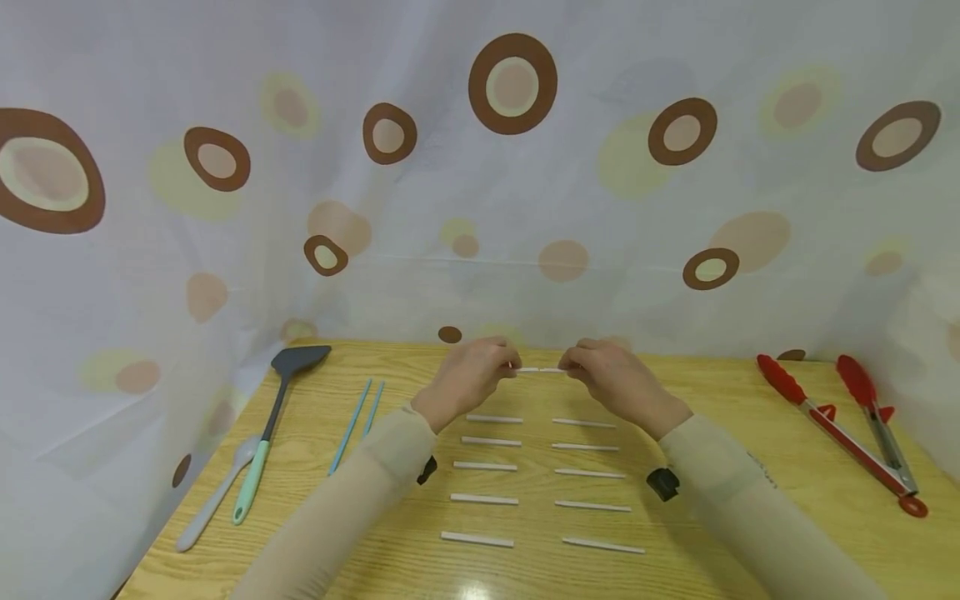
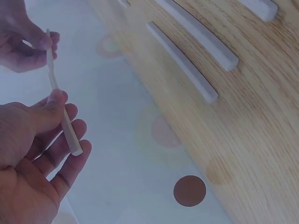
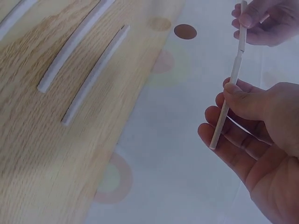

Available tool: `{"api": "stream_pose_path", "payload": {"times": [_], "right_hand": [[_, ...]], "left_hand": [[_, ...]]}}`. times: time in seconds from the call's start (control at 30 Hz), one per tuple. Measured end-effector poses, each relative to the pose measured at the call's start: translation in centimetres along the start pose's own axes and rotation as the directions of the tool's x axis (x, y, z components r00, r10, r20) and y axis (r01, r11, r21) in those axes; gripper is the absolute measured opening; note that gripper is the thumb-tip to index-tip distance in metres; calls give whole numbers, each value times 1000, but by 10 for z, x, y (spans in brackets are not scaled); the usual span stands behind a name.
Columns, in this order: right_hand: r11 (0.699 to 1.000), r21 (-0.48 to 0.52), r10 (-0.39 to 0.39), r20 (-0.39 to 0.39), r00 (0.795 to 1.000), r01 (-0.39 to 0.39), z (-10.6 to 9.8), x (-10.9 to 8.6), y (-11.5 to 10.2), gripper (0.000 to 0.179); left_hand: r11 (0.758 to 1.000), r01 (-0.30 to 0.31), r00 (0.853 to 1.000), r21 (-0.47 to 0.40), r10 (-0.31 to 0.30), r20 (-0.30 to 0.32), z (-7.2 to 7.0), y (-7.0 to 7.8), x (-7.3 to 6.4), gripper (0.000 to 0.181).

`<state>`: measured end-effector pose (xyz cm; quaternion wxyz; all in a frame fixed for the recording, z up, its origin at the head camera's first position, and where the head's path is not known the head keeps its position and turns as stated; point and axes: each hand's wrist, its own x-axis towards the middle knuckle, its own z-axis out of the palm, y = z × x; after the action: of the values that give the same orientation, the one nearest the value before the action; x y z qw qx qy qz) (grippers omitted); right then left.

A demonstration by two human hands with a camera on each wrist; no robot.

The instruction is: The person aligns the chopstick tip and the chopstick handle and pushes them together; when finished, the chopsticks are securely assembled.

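Above the far edge of the table, my left hand (image 1: 468,375) pinches a slim white stick (image 2: 70,133) between thumb and fingers. My right hand (image 1: 622,385) pinches a second white stick (image 3: 228,107), which has a narrower tip. The two sticks point at each other end to end, roughly in line. In the right wrist view the narrow tip meets the end of the left stick (image 3: 242,37); I cannot tell whether it sits inside. Below the hands, similar sticks lie in two columns: plain ones (image 1: 480,500) on the left, narrow-tipped ones (image 1: 592,506) on the right.
Left on the wooden table (image 1: 697,383) lie a black turner (image 1: 273,408) with a mint handle, a grey spoon (image 1: 217,500) and blue chopsticks (image 1: 351,425). Red-tipped tongs (image 1: 847,433) lie at the right. A spotted curtain (image 1: 525,200) hangs behind.
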<state>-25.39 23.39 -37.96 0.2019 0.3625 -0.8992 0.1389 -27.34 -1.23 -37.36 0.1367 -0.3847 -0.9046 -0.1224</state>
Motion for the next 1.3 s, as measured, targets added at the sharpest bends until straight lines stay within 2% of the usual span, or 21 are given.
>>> {"api": "stream_pose_path", "payload": {"times": [0.13,0.37,0.73,0.93,1.3], "right_hand": [[1000,15,-7,3,1000,7,2,0,0,15],[1000,11,-5,7,1000,5,6,-3,-1,14],[1000,10,6,15,1000,-6,4,-2,-4,11],[1000,31,3,21,1000,-3,2,0,-4,12],[996,89,-34,36,999,30,3,0,-8,16]], "left_hand": [[1000,3,1000,-10,-3,-6,2,-1,0,12],[999,2,1000,39,-2,16,8,1,-4,11],[997,-25,1000,77,25,1,10,0,-2,11],[996,-60,998,59,61,-11,9,-2,-2,12],[996,-89,996,-2,89,-16,7,-1,-5,14]]}}
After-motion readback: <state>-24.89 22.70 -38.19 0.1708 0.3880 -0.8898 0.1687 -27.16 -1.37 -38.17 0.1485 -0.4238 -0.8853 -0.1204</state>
